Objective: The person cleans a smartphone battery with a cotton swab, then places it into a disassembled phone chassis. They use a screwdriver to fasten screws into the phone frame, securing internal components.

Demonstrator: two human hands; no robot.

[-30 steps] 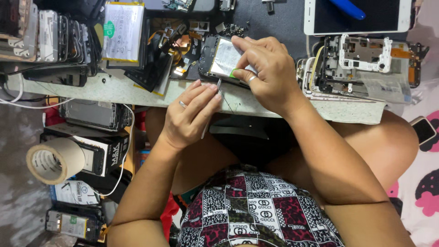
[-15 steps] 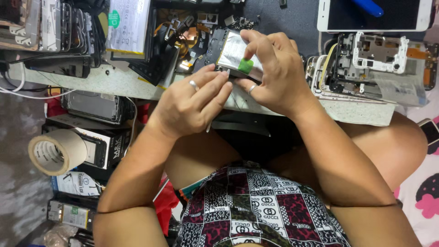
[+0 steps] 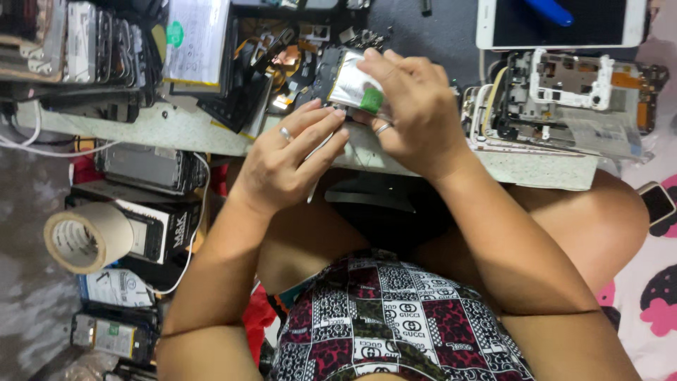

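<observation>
Head view, looking down. Nearest is a patterned shirt (image 3: 395,317) and bare thighs, with a roll of tape (image 3: 84,236) and some boxes on the floor to the person's left.

Above the lap, both hands meet at the front edge of the workbench (image 3: 176,127). The left hand (image 3: 282,166) is curled narrowly around a thin tool (image 3: 315,185). The tool's shaft runs down past the palm, and its tip is hidden between the fingers, up by the phone. The right hand (image 3: 412,116) clasps an opened phone (image 3: 326,74) from above and holds it tilted over the bench edge. Its fingertips press on the silver battery (image 3: 350,86), just beside the battery's green tab (image 3: 371,101).

Judging by this, the step in hand is working the battery at its lower edge, where tool and tab come together. Whether it is being loosened or seated cannot be told.

The next move calls for a firm hold on the phone from the right hand. The tool should stay flat and shallow under the battery's edge, since the pack is soft and easily bent or pierced. The thin cables beside it should also be kept clear.

Farther back on the bench lie a loose white battery (image 3: 197,42), a row of phones (image 3: 77,35), a stripped phone frame (image 3: 571,88) and a white tablet (image 3: 557,25).
</observation>
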